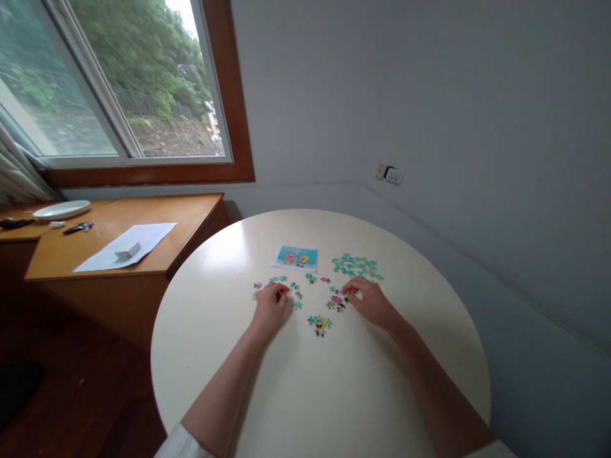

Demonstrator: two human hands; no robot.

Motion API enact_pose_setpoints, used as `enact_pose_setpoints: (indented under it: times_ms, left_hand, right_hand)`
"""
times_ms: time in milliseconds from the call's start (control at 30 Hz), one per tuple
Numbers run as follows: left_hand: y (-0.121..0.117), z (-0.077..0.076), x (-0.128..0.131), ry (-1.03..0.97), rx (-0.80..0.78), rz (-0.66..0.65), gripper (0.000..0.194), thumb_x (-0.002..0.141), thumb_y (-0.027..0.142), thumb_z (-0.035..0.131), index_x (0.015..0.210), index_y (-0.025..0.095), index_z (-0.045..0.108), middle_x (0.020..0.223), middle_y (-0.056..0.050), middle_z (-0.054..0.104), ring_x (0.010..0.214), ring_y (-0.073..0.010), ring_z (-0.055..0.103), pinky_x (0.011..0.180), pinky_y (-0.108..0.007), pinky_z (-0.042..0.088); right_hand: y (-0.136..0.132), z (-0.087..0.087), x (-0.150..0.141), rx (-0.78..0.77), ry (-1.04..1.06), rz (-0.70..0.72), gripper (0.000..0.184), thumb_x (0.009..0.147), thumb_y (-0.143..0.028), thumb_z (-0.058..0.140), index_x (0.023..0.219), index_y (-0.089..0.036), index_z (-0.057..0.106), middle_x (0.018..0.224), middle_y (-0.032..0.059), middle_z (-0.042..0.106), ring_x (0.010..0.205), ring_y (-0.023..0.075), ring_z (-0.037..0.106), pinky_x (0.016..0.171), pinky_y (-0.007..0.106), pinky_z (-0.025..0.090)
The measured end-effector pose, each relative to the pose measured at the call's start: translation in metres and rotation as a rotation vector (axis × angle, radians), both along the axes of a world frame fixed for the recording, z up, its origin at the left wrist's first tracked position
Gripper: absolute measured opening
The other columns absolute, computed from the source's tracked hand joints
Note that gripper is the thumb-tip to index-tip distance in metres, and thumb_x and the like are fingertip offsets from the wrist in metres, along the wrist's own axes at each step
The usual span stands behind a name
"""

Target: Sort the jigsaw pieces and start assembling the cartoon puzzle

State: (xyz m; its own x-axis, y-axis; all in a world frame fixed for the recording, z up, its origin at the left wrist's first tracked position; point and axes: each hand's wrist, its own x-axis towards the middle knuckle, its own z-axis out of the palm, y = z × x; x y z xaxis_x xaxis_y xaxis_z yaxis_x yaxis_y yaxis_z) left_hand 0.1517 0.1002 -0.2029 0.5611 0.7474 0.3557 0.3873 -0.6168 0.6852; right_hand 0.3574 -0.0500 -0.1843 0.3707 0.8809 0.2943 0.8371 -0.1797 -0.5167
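Observation:
My left hand (273, 305) rests on the round table among loose jigsaw puzzle pieces, its fingers curled together; whatever they hold is hidden. Puzzle pieces (296, 295) lie just right of its fingertips. My right hand (368, 301) pinches at the edge of a small joined cluster with pink in it (337, 302), seemingly on a puzzle piece mostly covered by the fingers. Nearer to me, between both hands, lies a joined yellow cluster (319, 324) showing a cartoon face. Beyond the hands is a picture card (296, 258) with a pink and a yellow cartoon figure.
A spread of turquoise puzzle pieces (357, 265) lies beyond my right hand. The white round table (305, 394) stands near a wall with a socket (394, 176). On the left, a wooden desk (191, 213) bears paper (155, 237), a small white box (127, 250) and a white plate (62, 210).

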Motion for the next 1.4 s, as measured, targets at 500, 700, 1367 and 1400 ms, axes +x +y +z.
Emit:
enact_pose_setpoints:
  times_ms: [500,700,1367,1400]
  left_hand:
    - [-0.007,0.005,0.0,0.036,0.037,-0.05,0.014,0.072,0.011,0.053,0.074,0.019,0.064,0.078,-0.003,0.065,0.068,-0.0144,0.057,0.074,-0.032,0.043]
    - [-0.013,0.008,0.0,0.103,0.069,-0.168,0.01,0.073,0.018,0.06,0.08,0.022,0.065,0.091,-0.004,0.064,0.094,-0.0211,0.056,0.088,-0.04,0.034]
    - [-0.013,0.011,-0.001,0.216,0.048,-0.198,0.012,0.075,0.017,0.059,0.084,0.02,0.066,0.095,-0.004,0.066,0.096,-0.021,0.055,0.09,-0.041,0.027]
    - [-0.013,0.01,-0.001,0.216,0.051,-0.196,0.012,0.075,0.016,0.059,0.084,0.02,0.066,0.095,-0.004,0.066,0.096,-0.021,0.055,0.09,-0.041,0.027]
  right_hand:
    - [0.012,-0.016,-0.021,-0.037,-0.092,-0.063,0.016,0.078,-0.02,0.052,0.082,-0.022,0.068,0.088,0.0041,0.064,0.088,0.0195,0.056,0.079,0.034,0.035]
    - [0.01,-0.01,-0.026,-0.082,-0.08,-0.051,0.014,0.078,-0.029,0.058,0.086,-0.022,0.067,0.093,0.0043,0.064,0.092,0.0213,0.054,0.081,0.036,0.033]
    - [0.012,-0.014,-0.022,-0.038,-0.06,-0.067,0.014,0.078,-0.018,0.056,0.087,-0.021,0.066,0.092,0.0043,0.066,0.091,0.0206,0.057,0.081,0.035,0.036]
    - [0.012,-0.014,-0.021,-0.03,-0.058,-0.063,0.014,0.078,-0.018,0.055,0.087,-0.021,0.066,0.093,0.0043,0.066,0.091,0.0207,0.057,0.081,0.035,0.036]
